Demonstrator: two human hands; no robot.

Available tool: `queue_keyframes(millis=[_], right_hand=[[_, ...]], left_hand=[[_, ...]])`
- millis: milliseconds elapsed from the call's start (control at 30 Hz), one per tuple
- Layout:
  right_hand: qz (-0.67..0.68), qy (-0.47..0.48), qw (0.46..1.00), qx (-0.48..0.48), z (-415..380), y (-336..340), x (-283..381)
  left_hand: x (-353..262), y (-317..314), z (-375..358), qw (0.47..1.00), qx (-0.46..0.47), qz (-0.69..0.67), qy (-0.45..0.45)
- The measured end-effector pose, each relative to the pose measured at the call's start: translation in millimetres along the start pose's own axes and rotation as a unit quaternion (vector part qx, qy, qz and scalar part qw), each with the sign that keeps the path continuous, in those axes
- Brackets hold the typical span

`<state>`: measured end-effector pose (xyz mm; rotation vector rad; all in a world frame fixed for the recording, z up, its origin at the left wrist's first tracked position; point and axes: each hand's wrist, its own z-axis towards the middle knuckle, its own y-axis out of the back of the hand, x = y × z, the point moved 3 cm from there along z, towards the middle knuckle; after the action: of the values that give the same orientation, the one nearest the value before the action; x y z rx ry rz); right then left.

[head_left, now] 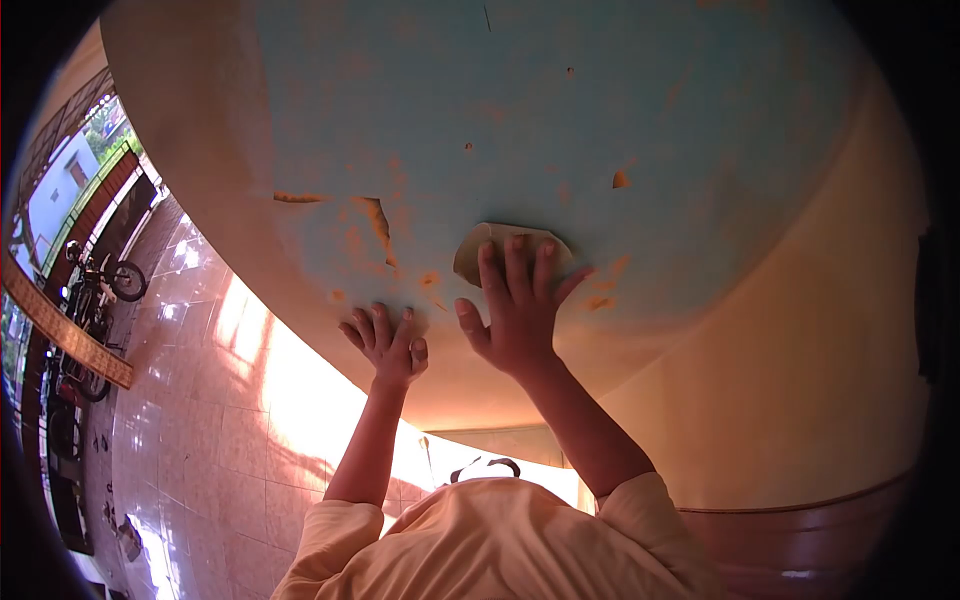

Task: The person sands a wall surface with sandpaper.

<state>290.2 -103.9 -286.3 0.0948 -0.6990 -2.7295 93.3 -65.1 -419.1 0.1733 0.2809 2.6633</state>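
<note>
On blue wall [600, 100], two hands [450, 330], one sandpaper disc [480, 248]

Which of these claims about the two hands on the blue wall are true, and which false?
1. The right hand presses a pale round sheet against the blue wall. True.
2. The left hand holds a paintbrush. False: it rests bare on the wall, fingers curled, holding nothing.
3. The blue paint has peeled in places, showing orange patches. True.
4. The right hand's fingers are clenched in a fist. False: they are spread flat over the sheet.
5. A bicycle stands on the tiled floor at the left. True.
</note>
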Motion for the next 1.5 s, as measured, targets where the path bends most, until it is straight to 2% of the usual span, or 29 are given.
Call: queue_keyframes(millis=[33,167,233,300,367,433,500,533,667,733,800,867,900,967,1000,1067,1133,1167,1233,1367,1433,1500], right_hand=[[-0.001,-0.001,1.000,-0.003,-7.1,-5.7,2.9],[-0.002,0.077,0.985,0.156,-115.5,-65.2,21.6],[0.025,0.086,0.966,0.242,-163.9,-81.3,19.5],[0.038,0.082,0.970,0.227,-178.7,-80.0,18.4],[0.055,0.079,0.972,0.214,-163.9,-73.2,14.7],[0.008,0.081,0.978,0.190,-114.5,-53.5,2.8],[-0.030,0.047,0.991,0.120,-56.1,-26.7,-17.4],[-0.041,0.029,0.997,0.060,-19.9,-6.7,-30.2],[-0.080,0.003,0.988,-0.132,112.1,75.4,-87.6],[-0.104,0.007,0.979,-0.174,143.4,91.5,-98.5],[-0.067,0.027,0.975,-0.212,157.6,96.8,-96.8],[-0.150,0.099,0.982,-0.058,137.1,76.9,-71.9],[-0.142,0.170,0.975,-0.008,118.0,62.5,-61.4],[-0.094,0.284,0.954,0.026,95.7,50.8,-52.3],[-0.097,0.285,0.953,0.021,105.7,56.5,-60.1],[-0.188,0.285,0.940,0.010,139.7,82.0,-85.6],[-0.200,0.199,0.954,-0.100,182.9,117.7,-107.4],[-0.201,0.200,0.954,-0.102,201.5,125.9,-114.7],[-0.168,0.122,0.950,-0.234,223.3,147.0,-125.9],[-0.119,0.189,0.960,-0.169,187.3,118.9,-71.9],[-0.079,0.349,0.934,-0.022,157.6,88.9,-49.3],[-0.114,0.350,0.929,-0.035,169.9,99.0,-58.1]], left_hand=[[1.2,-0.1,-2.4,1.000,0.005,-0.002,0.002],[5.4,-4.0,-9.7,0.999,-0.019,-0.038,0.015],[6.7,-4.5,-12.3,0.999,-0.001,-0.043,0.020],[5.1,-5.7,-26.3,0.999,-0.001,-0.043,0.013],[4.8,-1.4,-33.3,0.999,0.001,-0.043,0.006],[2.9,-2.2,-32.2,0.996,0.055,-0.058,0.049],[-5.9,4.7,-0.7,0.992,0.048,-0.089,0.070],[-7.2,12.8,19.8,0.987,0.049,-0.120,0.097],[8.6,37.4,141.5,0.991,0.060,-0.087,0.077],[15.0,53.4,207.0,0.998,0.057,-0.028,0.029],[18.3,63.4,259.8,0.999,0.027,-0.021,-0.003],[16.1,70.2,304.1,0.999,0.016,0.012,-0.027],[14.8,72.2,323.6,0.998,0.008,0.044,-0.051],[16.8,73.2,357.9,0.995,-0.020,0.064,-0.077],[17.7,73.0,375.3,0.990,-0.044,0.082,-0.103],[22.5,75.7,405.7,0.986,-0.075,0.080,-0.121],[24.4,74.6,423.0,0.980,-0.115,0.096,-0.129],[23.0,75.5,423.3,0.980,-0.118,0.097,-0.129],[18.8,77.0,420.0,0.981,-0.113,0.118,-0.104],[19.4,76.5,419.1,0.982,-0.123,0.107,-0.094],[19.2,77.2,419.2,0.982,-0.118,0.110,-0.099],[20.0,75.6,416.6,0.981,-0.118,0.110,-0.104]])
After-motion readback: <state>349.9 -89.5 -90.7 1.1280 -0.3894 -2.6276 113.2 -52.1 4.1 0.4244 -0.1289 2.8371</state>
